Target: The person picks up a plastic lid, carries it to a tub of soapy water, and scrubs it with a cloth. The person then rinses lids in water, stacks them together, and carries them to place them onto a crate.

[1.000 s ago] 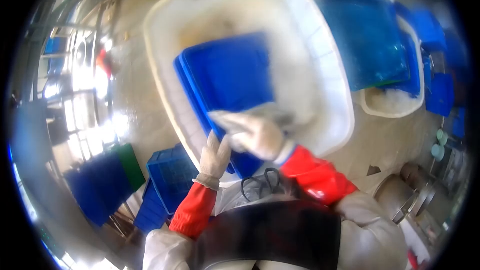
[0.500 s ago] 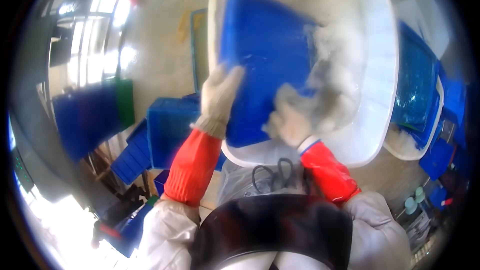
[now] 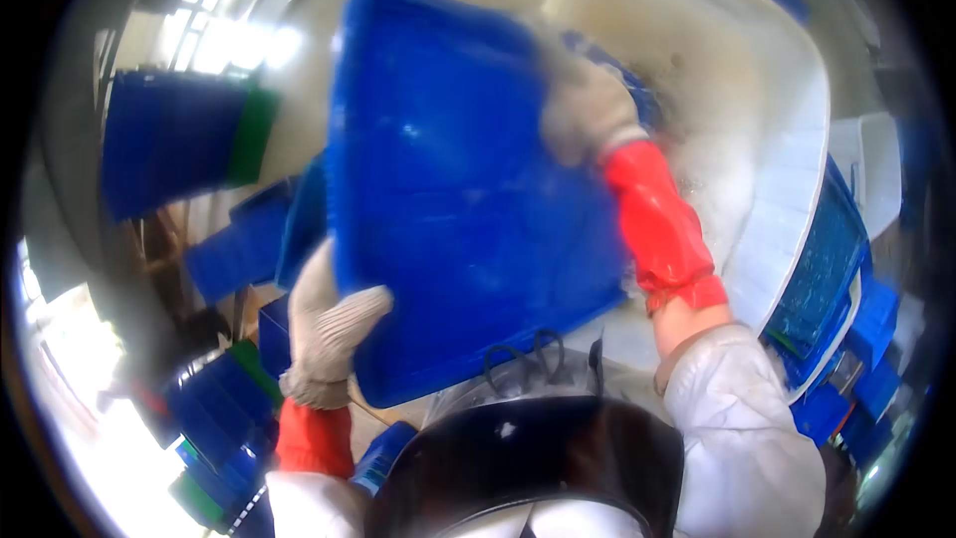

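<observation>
A blue plastic crate (image 3: 468,189) is held tilted, its inside facing me, beside and partly over a large white tub (image 3: 787,179). My left hand (image 3: 334,324), in a pale knitted glove, is closed around the crate's lower left rim, thumb on the inner side. At the upper right edge of the crate is my gloved right hand (image 3: 595,105), blurred by motion. Its fingers look bent, with a greyish patch under them that I cannot make out. Cloudy, brownish water or residue shows in the tub. Both forearms wear red sleeves.
Blue crates with a green edge (image 3: 174,139) stand at the left, with more blue crates (image 3: 224,418) at lower left. On the right, another blue crate (image 3: 822,259) leans by a white container. A dark apron (image 3: 528,468) covers my front.
The crate has come left and toward me, partly out of the tub. My left hand has moved down and left with it. My right hand has gone up to the crate's upper right edge.
</observation>
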`<state>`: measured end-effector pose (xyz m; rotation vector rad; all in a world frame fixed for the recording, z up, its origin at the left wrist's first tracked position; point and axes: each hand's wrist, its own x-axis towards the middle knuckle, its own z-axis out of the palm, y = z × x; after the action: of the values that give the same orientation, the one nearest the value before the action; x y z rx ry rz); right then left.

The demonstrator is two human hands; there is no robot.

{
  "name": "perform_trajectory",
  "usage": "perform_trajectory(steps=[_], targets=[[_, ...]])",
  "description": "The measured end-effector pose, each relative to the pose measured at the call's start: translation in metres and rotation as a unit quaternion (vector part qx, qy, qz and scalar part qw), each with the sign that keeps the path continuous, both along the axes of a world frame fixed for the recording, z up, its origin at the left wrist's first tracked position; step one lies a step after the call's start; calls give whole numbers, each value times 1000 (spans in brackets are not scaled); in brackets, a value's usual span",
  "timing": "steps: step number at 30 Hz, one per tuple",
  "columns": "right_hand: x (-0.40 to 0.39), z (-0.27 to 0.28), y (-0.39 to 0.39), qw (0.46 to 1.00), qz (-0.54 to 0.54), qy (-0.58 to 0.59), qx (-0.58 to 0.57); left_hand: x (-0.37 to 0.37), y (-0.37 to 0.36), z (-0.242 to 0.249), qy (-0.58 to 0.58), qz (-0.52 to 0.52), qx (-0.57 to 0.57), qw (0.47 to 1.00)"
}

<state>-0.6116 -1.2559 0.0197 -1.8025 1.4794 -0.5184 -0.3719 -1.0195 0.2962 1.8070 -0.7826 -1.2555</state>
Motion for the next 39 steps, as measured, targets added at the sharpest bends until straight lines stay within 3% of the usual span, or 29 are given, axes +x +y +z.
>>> perform_trajectory(steps=[1,2,4,7,10,11,12,13,16,18,19,20,21,22,23,24,25,26,28,29,31,33,35,36,37,39], targets=[[-21,-23,23,999,-14,30,35,8,21,-5,18,41,-42,998],[-44,-46,56,995,-14,61,75,12,37,-5,-61,38,-31,997],[-80,-73,141,979,39,116,162,-6,37,6,-65,46,-47,996],[-118,-62,253,942,147,158,257,-34,35,21,-42,48,-117,991],[-151,-30,274,917,140,209,311,-51,18,50,-103,-59,-169,979],[-170,-11,271,945,122,42,300,-62,11,63,-109,-103,-198,969],[-187,-4,273,952,107,-42,282,-70,11,69,-124,-124,-222,959],[-203,2,275,951,99,-126,265,-75,8,90,-235,-220,-223,920],[-271,-27,320,994,-20,-32,100,-91,-19,116,-462,-396,-333,720],[-307,-47,334,996,-88,28,-14,-78,-43,93,-456,-345,-388,723],[-304,-27,330,993,-95,77,4,-72,-55,82,-453,-319,-415,722],[-296,0,323,987,-99,126,24,-56,-80,60,-549,-247,-507,617],[-270,80,316,970,-77,194,123,-50,-97,38,-525,-151,-556,627],[-257,110,309,967,-111,137,182,-48,-107,16,-460,-122,-548,688],[-245,109,309,966,-127,133,183,-54,-110,-10,-360,-117,-519,767],[-238,106,307,989,-112,52,76,-60,-105,-38,-268,-132,-469,831],[-218,131,295,992,-103,-17,65,-72,-95,-63,-214,-145,-428,866],[-197,156,282,991,-91,-86,56,-87,-84,-83,-175,-157,-382,894],[-151,180,234,947,-64,-230,215,-134,-56,-104,-137,-104,-287,942],[-136,153,231,908,-47,-312,278,-140,-39,-118,-64,-91,-239,965],[-90,184,215,916,51,-324,232,-103,-27,-158,-58,-110,-191,974],[-25,148,214,922,111,-365,69,-88,-11,-157,-126,-178,-25,975],[-3,86,196,946,89,-259,-174,-80,-2,-159,3,-54,-76,996],[-9,62,185,976,61,-197,-65,-69,-18,-132,-158,-242,-255,923],[-33,42,171,979,21,-194,56,-61,-15,-136,-60,-177,-151,971],[-80,-23,166,970,-92,-136,182,-50,-14,-136,95,-34,-13,995]])
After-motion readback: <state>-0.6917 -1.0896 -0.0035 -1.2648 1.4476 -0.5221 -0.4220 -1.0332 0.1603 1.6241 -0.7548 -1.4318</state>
